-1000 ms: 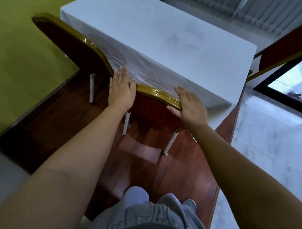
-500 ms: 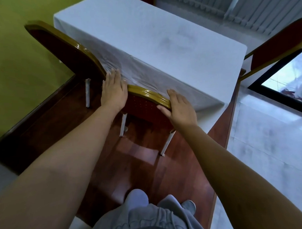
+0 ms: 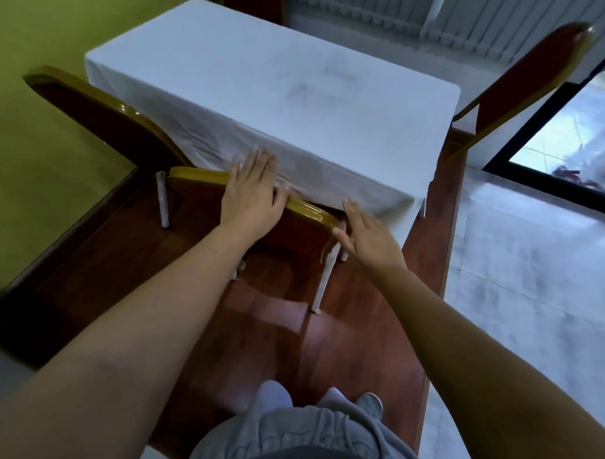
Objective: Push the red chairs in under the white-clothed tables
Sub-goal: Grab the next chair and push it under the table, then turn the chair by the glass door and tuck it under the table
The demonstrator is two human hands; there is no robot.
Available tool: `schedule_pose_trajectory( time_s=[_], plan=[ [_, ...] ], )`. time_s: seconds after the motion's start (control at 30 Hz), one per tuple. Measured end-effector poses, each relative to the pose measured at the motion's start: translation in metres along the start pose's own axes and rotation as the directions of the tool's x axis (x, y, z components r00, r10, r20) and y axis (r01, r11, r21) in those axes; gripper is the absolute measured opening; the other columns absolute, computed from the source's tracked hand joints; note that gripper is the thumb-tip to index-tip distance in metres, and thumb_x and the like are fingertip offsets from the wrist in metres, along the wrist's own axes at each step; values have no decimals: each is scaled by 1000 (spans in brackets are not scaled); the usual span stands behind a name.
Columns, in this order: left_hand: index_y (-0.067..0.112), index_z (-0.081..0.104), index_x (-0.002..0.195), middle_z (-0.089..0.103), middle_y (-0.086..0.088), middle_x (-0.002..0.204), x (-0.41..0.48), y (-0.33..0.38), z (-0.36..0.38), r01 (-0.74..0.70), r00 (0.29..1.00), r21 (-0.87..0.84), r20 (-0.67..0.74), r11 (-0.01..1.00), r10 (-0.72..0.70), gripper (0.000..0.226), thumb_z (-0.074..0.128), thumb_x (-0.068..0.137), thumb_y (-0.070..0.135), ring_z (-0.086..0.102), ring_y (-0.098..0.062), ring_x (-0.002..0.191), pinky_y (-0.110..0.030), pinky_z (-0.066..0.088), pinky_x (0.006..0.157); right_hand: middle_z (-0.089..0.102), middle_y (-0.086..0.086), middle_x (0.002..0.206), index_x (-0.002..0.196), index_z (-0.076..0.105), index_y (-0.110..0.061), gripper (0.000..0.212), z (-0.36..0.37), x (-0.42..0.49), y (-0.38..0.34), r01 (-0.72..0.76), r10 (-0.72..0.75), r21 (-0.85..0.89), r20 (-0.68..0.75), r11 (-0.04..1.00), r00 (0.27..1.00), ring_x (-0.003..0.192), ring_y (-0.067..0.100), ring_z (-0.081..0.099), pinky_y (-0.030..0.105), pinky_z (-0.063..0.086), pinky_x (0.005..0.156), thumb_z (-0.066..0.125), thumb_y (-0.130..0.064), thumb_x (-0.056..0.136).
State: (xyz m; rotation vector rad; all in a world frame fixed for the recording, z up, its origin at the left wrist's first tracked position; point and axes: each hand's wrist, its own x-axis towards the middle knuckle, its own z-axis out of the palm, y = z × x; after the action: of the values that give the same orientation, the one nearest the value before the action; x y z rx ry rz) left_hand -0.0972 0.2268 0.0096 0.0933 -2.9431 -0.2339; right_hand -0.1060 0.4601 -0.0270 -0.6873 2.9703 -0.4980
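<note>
A red chair (image 3: 304, 229) with a gold top rail and white-wrapped legs stands pushed against the near side of the white-clothed table (image 3: 265, 77). Its seat is hidden under the cloth. My left hand (image 3: 252, 189) lies draped over the middle of the rail, fingertips reaching the cloth. At the rail's right corner is my right hand (image 3: 366, 238), fingers apart, only the thumb touching the corner. A second red chair (image 3: 102, 119) stands at the table's left, its back next to the first chair's. A third (image 3: 526, 75) stands off the table's far right corner.
The table and chairs stand on a raised dark wooden platform (image 3: 155, 275) whose edge drops to a pale floor (image 3: 533, 271) on the right. A green wall (image 3: 44, 31) runs along the left. A dark-framed glass pane (image 3: 572, 135) is at the right. Part of another red chair (image 3: 250, 1) shows beyond the table.
The near chair's back has shifted left, up beside the second chair. My right hand has slipped off the rail to its right corner and spread. My left hand now sits mid-rail.
</note>
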Motion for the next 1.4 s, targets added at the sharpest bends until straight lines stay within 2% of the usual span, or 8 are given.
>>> schedule_pose_trajectory(
  time_s=[0.13, 0.37, 0.7, 0.83, 1.1, 1.4],
  plan=[
    [14, 12, 153, 3, -5, 162, 3, 52, 11, -91, 992, -1, 88, 996, 91, 66, 27, 100, 49, -2, -17, 149, -39, -3, 120, 18, 2, 160, 153, 16, -18, 63, -20, -20, 39, -60, 60, -8, -29, 998, 998, 146, 16, 17, 27, 9, 116, 32, -48, 101],
    [17, 9, 154, -3, -7, 162, 6, 151, 48, -120, 958, -90, 252, 989, 139, 66, 30, 100, 49, -2, -21, 149, -40, 3, 121, 16, 2, 160, 153, 15, -19, 67, -37, -55, 130, -196, 192, -68, -53, 978, 980, 147, 18, 12, 38, 8, 120, 25, -55, 98],
    [17, 4, 154, 1, -8, 162, 18, 282, 96, -140, 913, -163, 360, 977, 191, 66, 28, 101, 47, 0, -22, 149, -41, 3, 121, 16, 3, 160, 153, 16, -20, 67, -66, -101, 259, -370, 363, -87, -83, 925, 928, 148, 20, 10, 38, 7, 120, 30, -56, 97],
    [17, 10, 154, 4, -8, 162, 34, 319, 112, -150, 891, -180, 402, 972, 212, 64, 26, 101, 49, 3, -23, 149, -44, 6, 120, 15, 2, 160, 153, 15, -20, 69, -73, -102, 300, -421, 415, -80, -79, 904, 906, 148, 20, 9, 37, 7, 120, 29, -57, 97],
    [18, 11, 154, 6, -7, 162, 114, 376, 150, -213, 872, -147, 418, 966, 256, 63, 22, 101, 50, 1, -24, 149, -46, 1, 120, 14, 2, 161, 153, 15, -22, 67, -91, -57, 383, -479, 472, -55, -102, 876, 876, 148, 19, 8, 37, 7, 119, 28, -58, 97],
    [19, 15, 153, 11, -7, 161, 284, 447, 184, -265, 872, -167, 378, 950, 310, 61, 27, 101, 48, 6, -26, 149, -48, 4, 119, 11, 3, 161, 153, 14, -18, 66, -143, 66, 499, -563, 552, -54, -137, 825, 823, 148, 19, 5, 34, 4, 118, 29, -53, 99]
  ],
)
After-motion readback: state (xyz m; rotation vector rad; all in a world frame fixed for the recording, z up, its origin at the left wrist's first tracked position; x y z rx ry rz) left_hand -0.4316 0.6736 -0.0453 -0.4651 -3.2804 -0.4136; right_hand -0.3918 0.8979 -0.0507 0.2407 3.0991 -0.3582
